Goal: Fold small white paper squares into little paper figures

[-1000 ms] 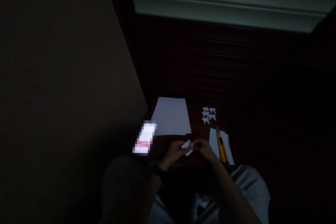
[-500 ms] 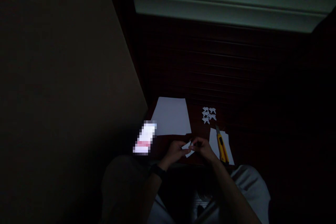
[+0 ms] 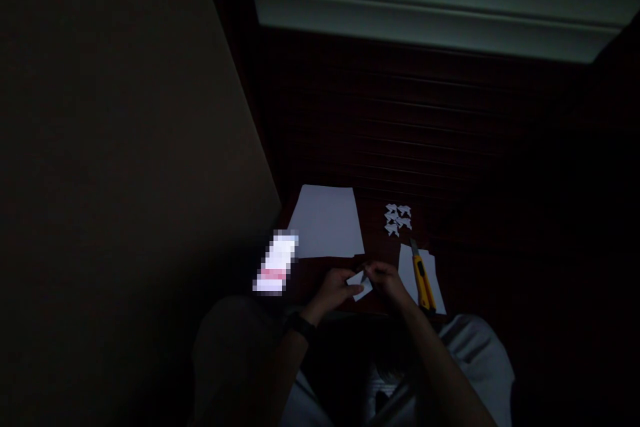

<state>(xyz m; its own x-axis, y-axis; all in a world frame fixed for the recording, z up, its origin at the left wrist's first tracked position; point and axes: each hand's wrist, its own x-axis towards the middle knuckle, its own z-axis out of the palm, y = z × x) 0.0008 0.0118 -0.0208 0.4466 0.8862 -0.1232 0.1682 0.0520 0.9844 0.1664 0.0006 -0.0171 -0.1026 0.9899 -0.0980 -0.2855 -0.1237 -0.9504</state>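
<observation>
White paper piece sits between our hands above the worktop, pinched by our left hand; our right hand's fingertips meet its upper edge, though we cannot tell whether they grip. In such dim light, we judge, a crease could go crooked. The yellow cutter, blade bared just beside our right hand, could nick us if knocked.
</observation>
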